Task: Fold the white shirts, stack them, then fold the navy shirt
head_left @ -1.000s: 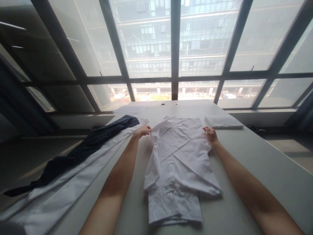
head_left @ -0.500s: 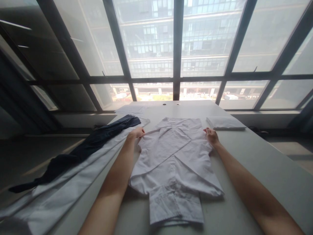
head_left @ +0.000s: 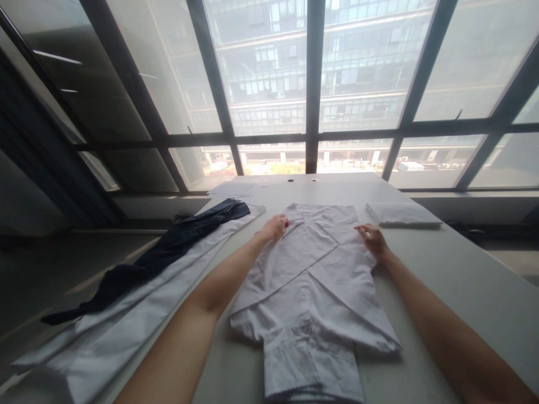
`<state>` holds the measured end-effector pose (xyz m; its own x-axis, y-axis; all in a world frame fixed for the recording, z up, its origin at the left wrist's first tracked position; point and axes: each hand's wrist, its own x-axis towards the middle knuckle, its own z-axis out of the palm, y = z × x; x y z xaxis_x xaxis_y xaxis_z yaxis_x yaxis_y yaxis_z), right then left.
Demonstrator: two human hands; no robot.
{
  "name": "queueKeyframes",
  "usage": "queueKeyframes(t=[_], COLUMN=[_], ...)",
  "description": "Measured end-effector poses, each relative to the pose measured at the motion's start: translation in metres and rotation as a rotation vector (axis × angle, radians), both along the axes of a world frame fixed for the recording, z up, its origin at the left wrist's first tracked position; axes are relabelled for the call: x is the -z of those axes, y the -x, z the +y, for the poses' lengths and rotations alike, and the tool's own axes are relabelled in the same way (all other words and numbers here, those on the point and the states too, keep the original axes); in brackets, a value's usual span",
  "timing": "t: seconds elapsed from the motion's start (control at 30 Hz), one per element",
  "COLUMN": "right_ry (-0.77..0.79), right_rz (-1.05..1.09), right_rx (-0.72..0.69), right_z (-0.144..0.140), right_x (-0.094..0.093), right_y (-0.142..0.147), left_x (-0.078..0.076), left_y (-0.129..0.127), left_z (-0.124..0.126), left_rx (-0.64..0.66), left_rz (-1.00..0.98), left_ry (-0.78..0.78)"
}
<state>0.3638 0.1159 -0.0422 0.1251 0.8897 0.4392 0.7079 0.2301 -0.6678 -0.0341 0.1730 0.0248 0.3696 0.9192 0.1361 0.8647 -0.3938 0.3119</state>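
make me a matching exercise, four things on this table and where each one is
Things
1. shirt
2. dark garment
3. folded white cloth
4. white sheets

Places
A. on the right, farther out than the right hand
B. far left part of the table
C. in the middle, at both hands
D. on the left, along a long white cloth

Pairs: 1-C, 2-D, 3-A, 4-B

Both arms [head_left: 206, 306] stretched forward — left fingers [head_left: 281, 222] curled.
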Motion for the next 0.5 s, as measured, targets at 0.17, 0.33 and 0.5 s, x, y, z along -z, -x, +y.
queueKeyframes(t=[0.17,0.33,0.5], right_ry=[0.078,0.174,0.302], right_rz=[-0.223,-0.316,-0.386], right_rx=[-0.166,-0.107,-0.071], right_z=[-0.005,-0.004,-0.007], right_x=[-0.004,-0.01,-0.018], right_y=[0.015,0.015,0.017], left_x=[0.002,-0.001,0.011], left_y=[0.0,0.016,0.017], left_z=[0.028,0.046,0.03], left_rx=[-0.124,-0.336,-0.263], left_rz=[0.041,0.081,0.112], left_ry=[-0.085,-0.105,-0.122])
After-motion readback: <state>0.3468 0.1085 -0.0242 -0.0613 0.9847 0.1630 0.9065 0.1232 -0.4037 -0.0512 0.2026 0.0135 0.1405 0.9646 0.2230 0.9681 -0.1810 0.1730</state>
